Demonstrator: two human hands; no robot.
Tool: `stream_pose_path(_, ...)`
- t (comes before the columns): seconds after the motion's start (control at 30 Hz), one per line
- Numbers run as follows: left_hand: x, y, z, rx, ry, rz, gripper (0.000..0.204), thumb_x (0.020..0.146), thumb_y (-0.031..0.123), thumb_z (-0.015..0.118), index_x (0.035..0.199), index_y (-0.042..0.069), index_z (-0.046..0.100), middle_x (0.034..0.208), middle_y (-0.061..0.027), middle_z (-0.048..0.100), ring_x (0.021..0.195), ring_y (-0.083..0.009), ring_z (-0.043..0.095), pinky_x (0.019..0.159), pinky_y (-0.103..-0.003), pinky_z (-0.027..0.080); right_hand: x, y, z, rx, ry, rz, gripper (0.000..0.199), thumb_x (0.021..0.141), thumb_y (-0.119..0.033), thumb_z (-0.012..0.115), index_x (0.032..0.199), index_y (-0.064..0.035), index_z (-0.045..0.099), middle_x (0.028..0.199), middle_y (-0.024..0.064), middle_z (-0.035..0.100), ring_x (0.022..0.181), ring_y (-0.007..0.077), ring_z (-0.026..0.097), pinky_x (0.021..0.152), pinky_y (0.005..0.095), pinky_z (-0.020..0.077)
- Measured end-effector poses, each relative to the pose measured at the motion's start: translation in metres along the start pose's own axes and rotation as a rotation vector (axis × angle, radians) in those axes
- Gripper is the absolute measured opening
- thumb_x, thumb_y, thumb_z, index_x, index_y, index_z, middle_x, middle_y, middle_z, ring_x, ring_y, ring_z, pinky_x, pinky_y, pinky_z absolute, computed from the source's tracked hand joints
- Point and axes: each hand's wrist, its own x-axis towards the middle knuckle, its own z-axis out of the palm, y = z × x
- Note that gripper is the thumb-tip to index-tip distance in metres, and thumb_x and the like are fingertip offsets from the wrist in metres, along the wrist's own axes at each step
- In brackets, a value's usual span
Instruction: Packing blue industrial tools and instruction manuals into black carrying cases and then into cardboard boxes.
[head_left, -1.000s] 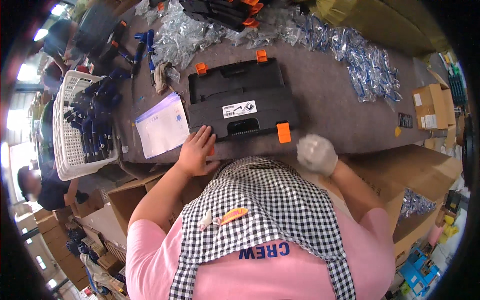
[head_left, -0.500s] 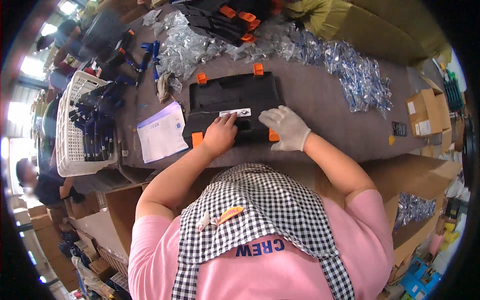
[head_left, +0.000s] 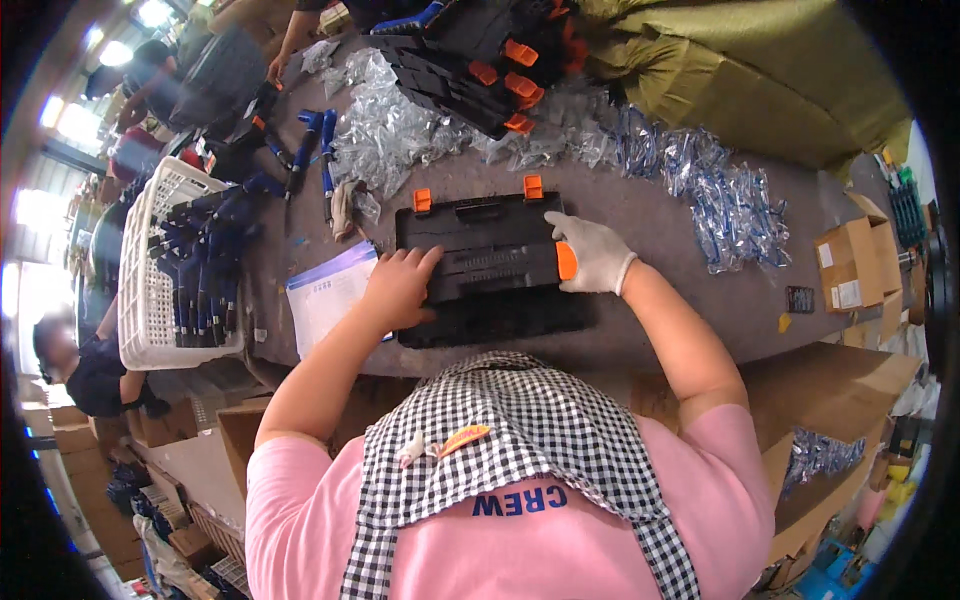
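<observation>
A black plastic case [head_left: 490, 265] with orange latches lies on the table before me, its lid part raised and a ribbed black surface showing. Bare, my left hand [head_left: 400, 288] grips the left edge, fingers over the top and thumb lower down. My right hand [head_left: 595, 257], in a pale knitted glove, is closed round the right edge beside an orange latch [head_left: 567, 261]. Two more orange latches stick up at the far edge. Partly under my left forearm lies a printed sheet [head_left: 325, 300].
A white plastic basket [head_left: 135, 330] of blue-and-black tools stands at left. Beyond the case are clear plastic packets [head_left: 385, 135], more black cases [head_left: 450, 85] and blue-tinted packets [head_left: 740, 215]. An open cardboard box [head_left: 850, 255] sits at right. Other people are at the left and far side.
The case's lid has been lifted; its white label has gone from sight and a ribbed surface shows. My left hand has shifted left to the case's edge, my right hand upward along its side.
</observation>
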Motion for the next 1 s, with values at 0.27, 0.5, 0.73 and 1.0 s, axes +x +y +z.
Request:
stream_pose_path(0.27,0.009,-0.012,0.019,-0.064,0.153,0.177,0.078,0.056,0.020,0.080,0.126,0.002,0.050,0.106,-0.0159,0.060,0.097,-0.0342,0.059,0.085,-0.042,0.049,0.027,-0.022,-0.031,-0.085,-0.119,-0.156,0.107,0.065,-0.046,0.076,0.147,-0.0021,0.023,0.141,0.0234,0.040,0.121,0.0398,0.049,0.103,0.0426,0.0402)
stream_pose_path(0.5,0.021,-0.024,0.005,-0.156,0.038,0.089,0.080,0.056,0.021,0.080,0.128,0.002,0.050,0.103,-0.0157,0.061,0.096,-0.0342,0.059,0.084,-0.042,0.048,0.060,0.021,-0.030,0.635,-0.028,-0.119,0.091,0.072,-0.025,0.076,0.145,0.0013,0.028,0.141,0.0238,0.043,0.130,0.0345,0.043,0.110,0.0400,0.0327)
stream_pose_path(0.73,0.062,-0.067,-0.010,-0.264,0.088,0.114,0.082,0.057,0.024,0.082,0.130,0.004,0.053,0.119,-0.0145,0.060,0.105,-0.0344,0.056,0.089,-0.043,0.046,0.024,0.043,0.011,0.066,0.189,-0.068,0.073,0.058,-0.019,0.081,0.125,-0.0111,0.053,0.125,0.0133,0.054,0.114,0.0354,0.049,0.103,0.0430,0.0394)
stream_pose_path(1.0,0.061,-0.089,0.033,-0.380,0.456,0.246,0.052,0.058,0.017,0.083,0.103,0.004,0.061,0.124,-0.0181,0.057,0.110,-0.0407,0.053,0.094,-0.047,0.046,0.034,0.068,0.034,0.193,0.421,-0.192,0.057,0.054,-0.009,0.084,0.105,-0.0122,0.058,0.128,0.0099,0.052,0.113,0.0350,0.049,0.098,0.0433,0.0417)
